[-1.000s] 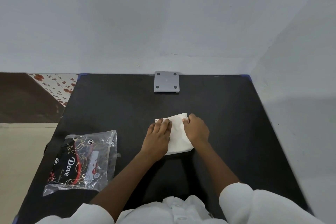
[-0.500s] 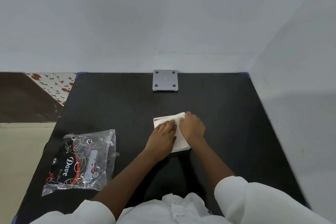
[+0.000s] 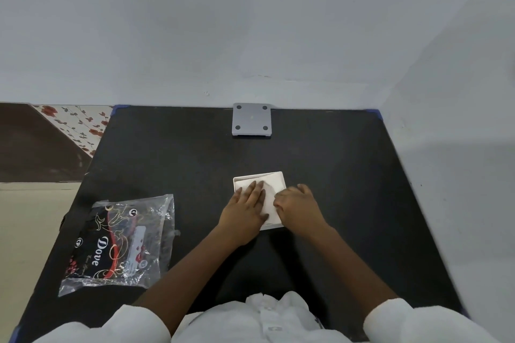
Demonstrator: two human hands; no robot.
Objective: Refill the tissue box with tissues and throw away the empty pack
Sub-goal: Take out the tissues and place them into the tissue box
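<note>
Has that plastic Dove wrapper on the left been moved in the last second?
No. The Dove wrapper lies in the same spot near the left edge of the black table, as before; only the camera shifted slightly.

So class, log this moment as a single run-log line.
left hand: flat on tissues | right hand: at box edge | pack: on table, left

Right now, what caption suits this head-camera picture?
Both hands press tissues into a white box; plastic pack lies aside.
</note>
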